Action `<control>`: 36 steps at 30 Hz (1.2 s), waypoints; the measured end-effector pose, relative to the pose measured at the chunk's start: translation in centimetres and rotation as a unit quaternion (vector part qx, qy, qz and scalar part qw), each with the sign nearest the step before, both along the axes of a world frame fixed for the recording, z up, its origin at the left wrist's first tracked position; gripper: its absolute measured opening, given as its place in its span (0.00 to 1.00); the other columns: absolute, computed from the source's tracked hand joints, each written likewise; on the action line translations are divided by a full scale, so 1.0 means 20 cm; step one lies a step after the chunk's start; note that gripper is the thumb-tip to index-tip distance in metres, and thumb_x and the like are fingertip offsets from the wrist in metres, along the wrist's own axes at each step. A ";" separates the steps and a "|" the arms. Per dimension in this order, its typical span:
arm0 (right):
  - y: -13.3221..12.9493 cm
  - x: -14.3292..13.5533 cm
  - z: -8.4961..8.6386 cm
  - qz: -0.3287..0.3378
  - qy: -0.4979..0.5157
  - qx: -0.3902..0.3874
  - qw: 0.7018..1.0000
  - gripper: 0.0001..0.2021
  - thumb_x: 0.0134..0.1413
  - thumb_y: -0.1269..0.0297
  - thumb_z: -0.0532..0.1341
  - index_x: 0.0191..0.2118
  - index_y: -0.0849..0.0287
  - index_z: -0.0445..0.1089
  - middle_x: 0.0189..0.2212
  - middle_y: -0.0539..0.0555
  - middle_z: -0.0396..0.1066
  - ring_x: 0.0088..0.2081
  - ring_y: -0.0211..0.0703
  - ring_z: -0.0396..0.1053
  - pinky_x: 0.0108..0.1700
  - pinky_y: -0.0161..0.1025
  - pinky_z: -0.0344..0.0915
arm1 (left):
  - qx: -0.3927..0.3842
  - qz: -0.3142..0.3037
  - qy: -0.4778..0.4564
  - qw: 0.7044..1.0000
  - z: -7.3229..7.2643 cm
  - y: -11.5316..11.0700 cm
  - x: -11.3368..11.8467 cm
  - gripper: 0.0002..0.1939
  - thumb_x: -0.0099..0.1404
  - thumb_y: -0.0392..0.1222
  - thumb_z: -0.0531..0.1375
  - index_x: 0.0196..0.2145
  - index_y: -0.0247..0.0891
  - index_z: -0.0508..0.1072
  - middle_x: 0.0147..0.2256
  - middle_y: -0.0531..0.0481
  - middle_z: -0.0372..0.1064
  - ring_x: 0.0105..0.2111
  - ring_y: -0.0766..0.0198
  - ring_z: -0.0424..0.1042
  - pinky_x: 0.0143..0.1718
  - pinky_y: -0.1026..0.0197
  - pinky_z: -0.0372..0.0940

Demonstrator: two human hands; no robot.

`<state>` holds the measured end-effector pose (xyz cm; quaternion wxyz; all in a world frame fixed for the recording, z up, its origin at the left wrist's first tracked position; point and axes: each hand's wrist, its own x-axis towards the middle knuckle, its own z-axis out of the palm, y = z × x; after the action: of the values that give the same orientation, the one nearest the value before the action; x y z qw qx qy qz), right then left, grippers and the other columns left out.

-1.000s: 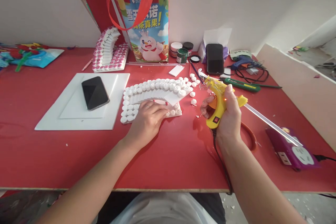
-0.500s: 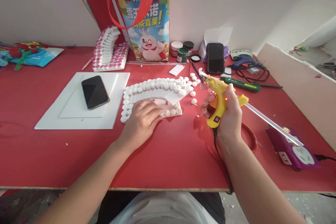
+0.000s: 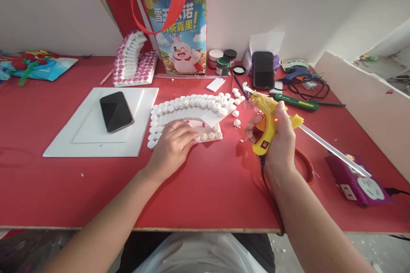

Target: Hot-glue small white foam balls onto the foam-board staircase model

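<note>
My right hand (image 3: 279,138) is wrapped round a yellow glue gun (image 3: 268,119), its nozzle pointing up and left, with a clear glue stick (image 3: 333,149) sticking out behind. My left hand (image 3: 174,143) rests at the front edge of a white curved model (image 3: 185,102) edged with small white rosettes. Its fingers are pressed together, and whatever lies under the fingertips is hidden. Loose white rosettes (image 3: 236,114) lie between the model and the glue gun.
A phone (image 3: 116,112) lies on white boards (image 3: 64,136) at left. Behind stand a pink-dotted model (image 3: 134,62), a colourful bag (image 3: 182,30), paint jars (image 3: 223,66) and a black phone (image 3: 263,70). A green cutter (image 3: 296,102) and purple power socket (image 3: 358,181) are at right.
</note>
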<state>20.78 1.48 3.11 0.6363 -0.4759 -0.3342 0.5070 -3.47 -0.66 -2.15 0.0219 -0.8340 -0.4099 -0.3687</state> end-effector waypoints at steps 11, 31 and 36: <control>0.01 0.02 0.02 -0.024 0.001 -0.012 1.000 0.20 0.65 0.42 0.61 0.35 0.55 0.75 0.23 0.49 0.68 0.20 0.38 0.65 0.20 0.39 0.55 | -0.026 -0.005 0.012 1.000 0.06 -0.06 -0.04 0.17 0.73 0.32 0.63 0.57 0.39 0.76 0.50 0.41 0.81 0.52 0.50 0.77 0.56 0.42 0.74; 0.02 0.10 0.06 -0.100 0.008 0.019 0.995 0.20 0.64 0.43 0.59 0.32 0.54 0.74 0.20 0.52 0.69 0.24 0.47 0.74 0.21 0.42 0.62 | -0.111 -0.041 0.324 0.939 0.25 0.17 0.70 0.17 0.63 0.17 0.54 0.42 0.24 0.79 0.41 0.30 0.77 0.45 0.42 0.76 0.43 0.49 0.69; 0.02 0.10 0.06 -0.098 0.015 0.033 0.995 0.21 0.64 0.43 0.60 0.30 0.54 0.74 0.19 0.52 0.67 0.24 0.48 0.74 0.21 0.41 0.60 | -0.127 -0.050 0.323 0.936 0.21 0.24 0.71 0.16 0.59 0.16 0.56 0.30 0.31 0.77 0.30 0.39 0.73 0.39 0.47 0.75 0.41 0.52 0.66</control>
<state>22.76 1.87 4.30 0.7032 -0.4774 -0.2927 0.4380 10.77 4.20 2.03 0.0284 -0.9235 -0.3819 -0.0245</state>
